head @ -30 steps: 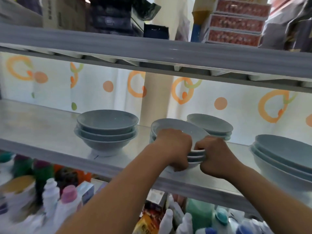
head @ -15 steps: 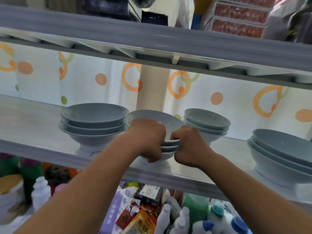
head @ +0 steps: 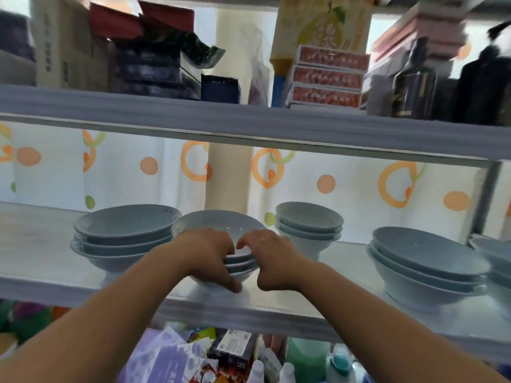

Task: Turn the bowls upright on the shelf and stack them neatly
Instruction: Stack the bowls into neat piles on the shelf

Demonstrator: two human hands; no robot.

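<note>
— Hands first: what do they do?
— Left hand (head: 211, 254) curls around the near rim of the middle bowl stack (head: 221, 233), fingers closed on it; right hand (head: 269, 259) sits loosely curled just beside that rim, thumb touching.
— Where do the bowls stand?
— Upright on the shelf (head: 290, 305), between the left bowl stack (head: 124, 233) and, farther back, the small bowl stack (head: 308, 226).

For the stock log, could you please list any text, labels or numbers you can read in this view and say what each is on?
None reads clearly.
Yellow box with fruit picture, top shelf: large characters, blurred.
Cardboard carton: side print, too small.
Dark boxes: logo marks only, unreadable.
White label on a dark packet below: too small.
Bowls: no markings.
</note>
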